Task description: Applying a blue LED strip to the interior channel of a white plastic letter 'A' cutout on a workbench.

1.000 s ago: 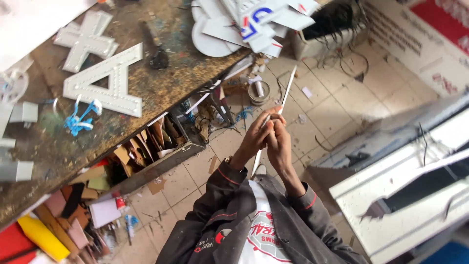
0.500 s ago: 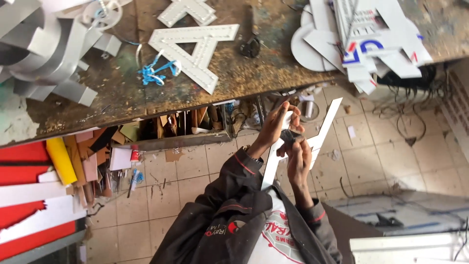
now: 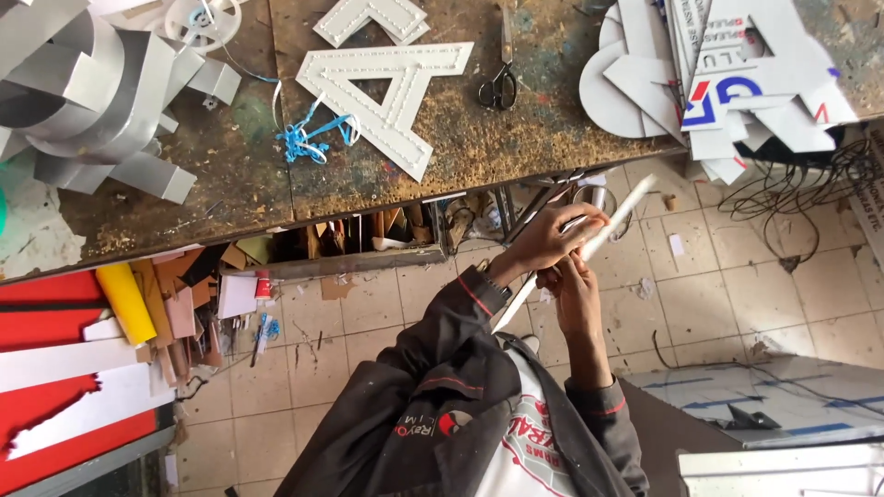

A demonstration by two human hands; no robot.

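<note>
Our left hand (image 3: 552,241) is wrapped around the upper part of a long white strip (image 3: 617,213), fingers curled over it so that it cannot twist, and our right hand (image 3: 573,281) is clenched on the same strip just below, the two hands touching each other. We hold the strip slanted, its far end rising toward the right edge of the workbench (image 3: 479,147) and its near end running down toward our jacket, probably because a piece this long needs two close grips to stay steady in the air over the tiled floor (image 3: 718,304). On the bench, well apart from our hands, a large white letter shape (image 3: 391,97) studded with small dots lies flat with its face up, with a tangle of blue wire (image 3: 308,138) at its left, touching or nearly so. Black scissors (image 3: 500,87) rest to its right, within reach. Farther right a heap of white cut panels (image 3: 737,83) is stacked loosely, and at the far left grey metal letter shells (image 3: 92,92) are pushed aside. Scraps crowd the shelf (image 3: 350,244) under the bench.
</note>
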